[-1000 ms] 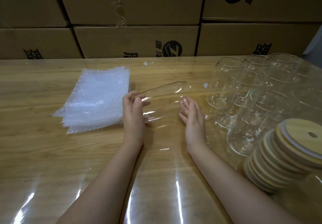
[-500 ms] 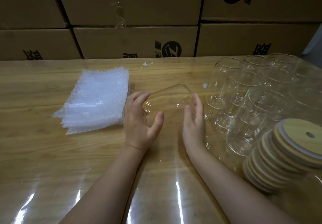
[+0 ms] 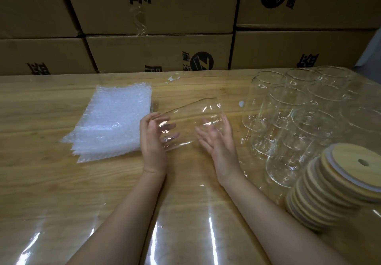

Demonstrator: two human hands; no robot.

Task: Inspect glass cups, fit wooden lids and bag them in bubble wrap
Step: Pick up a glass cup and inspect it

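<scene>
Head view. The cup [image 3: 189, 120] lies on its side, held clear of the table [image 3: 51, 182] between both hands, roughly at centre and beyond the wrists.

Left hand [image 3: 153, 139]: fingers curled round the cup's near-left end; fingertips show through the glass. Right hand [image 3: 218, 141]: fingers spread and nearly straight, laid against the cup's right end as a support. This hand is blurred, so the exact contact cannot be confirmed.

The bags [image 3: 111, 120] lie in a stack just left of the left hand. The remaining cups [image 3: 288, 110] stand grouped on the right, well apart from the held one. The lids [image 3: 329, 186] form a leaning stack at near right. Boxes [image 3: 160, 54] line the far edge of the table.

Step in hand, as judged: inspection. The cup carries no lid and is held sideways for viewing.

Next move, as judged:
1. Stand the cup mouth up, or keep it in the left hand.
2. Free the right hand and take the top lid.
3. Seat the lid squarely on the rim.

Caution: bare glass gives little grip. Keep one hand wrapped round the cup during the change.
</scene>
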